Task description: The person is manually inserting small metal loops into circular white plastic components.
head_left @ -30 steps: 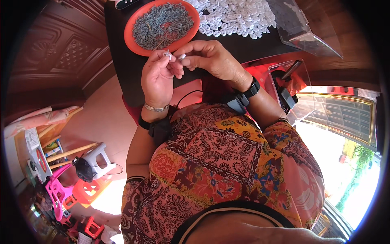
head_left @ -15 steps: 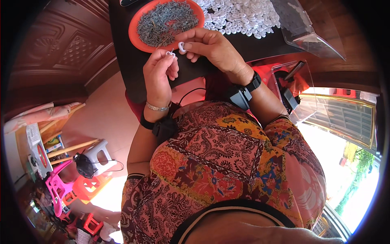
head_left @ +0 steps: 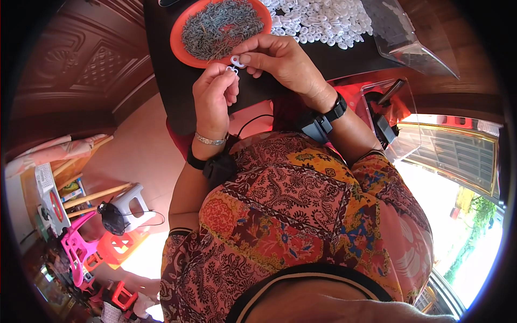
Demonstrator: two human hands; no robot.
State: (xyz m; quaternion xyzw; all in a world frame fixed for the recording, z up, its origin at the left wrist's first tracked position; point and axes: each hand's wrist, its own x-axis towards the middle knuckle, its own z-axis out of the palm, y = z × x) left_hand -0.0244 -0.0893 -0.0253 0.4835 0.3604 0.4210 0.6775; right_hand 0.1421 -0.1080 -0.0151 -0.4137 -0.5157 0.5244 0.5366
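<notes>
Over the dark counter (head_left: 177, 102), both hands meet just near the orange dish. Left hand (head_left: 212, 99) is pinched shut, fingertips together on a small piece too tiny to make out, pressed against the white ring (head_left: 235, 59) that the right hand (head_left: 280, 62) pinches between thumb and forefinger, its other fingers curled loosely. The ring sits at the dish's near rim, raised off the counter, between the two hands.

As a judgement of progress: the orange dish (head_left: 177, 40) holds a thick heap of small grey metal pieces, and to its right the pile of white rings (head_left: 323, 21) spreads wide across the far counter, so much stock looks unworked. No separate heap of joined pieces can be made out, so how many are done cannot be told; the piece in hand looks mid-assembly.

Going left to right around the room: a carved dark wooden door (head_left: 81, 75) stands at the far left, pink and orange plastic stools (head_left: 86, 250) cluster on the pale floor below it, a clear plastic box (head_left: 401, 37) rests at the counter's right end, and a bright barred window (head_left: 458, 156) lies at the right.
</notes>
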